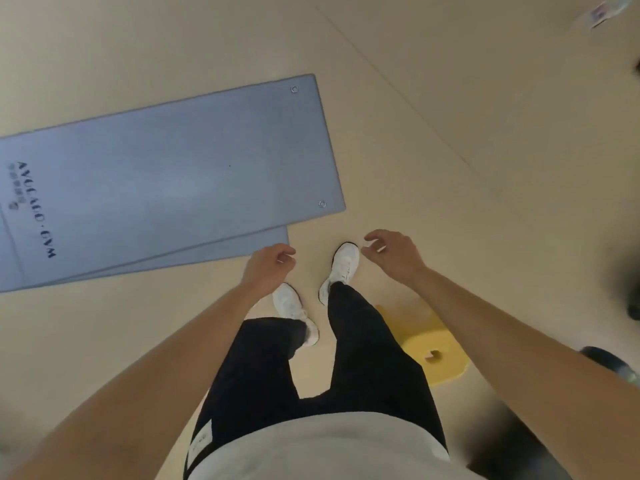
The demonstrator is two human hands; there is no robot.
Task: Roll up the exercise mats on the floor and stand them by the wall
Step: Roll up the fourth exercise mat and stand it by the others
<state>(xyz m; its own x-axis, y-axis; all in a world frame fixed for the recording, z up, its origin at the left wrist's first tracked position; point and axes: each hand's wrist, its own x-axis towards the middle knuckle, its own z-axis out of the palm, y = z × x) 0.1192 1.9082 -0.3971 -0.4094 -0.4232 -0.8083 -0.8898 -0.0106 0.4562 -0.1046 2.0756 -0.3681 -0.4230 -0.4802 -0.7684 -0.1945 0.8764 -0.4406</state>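
Standing at the right end of two blue-grey mats lying flat on the floor (415, 133), upper mat (173, 174) skewed over lower mat (242, 247). Holding left hand (268, 266) and right hand (391, 252) out low, both empty and loosely curled, probably to stoop for the near short edge and start rolling. Near right: possibly a yellow stool (429, 351), partly hidden

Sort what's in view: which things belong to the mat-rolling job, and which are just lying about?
Job:
- top mat, flat, unrolled
- lower mat beneath it, also flat
- left hand and right hand, both empty

Lying about:
- yellow object on the floor beside the right leg
- dark items at the right edge, too blurred to identify
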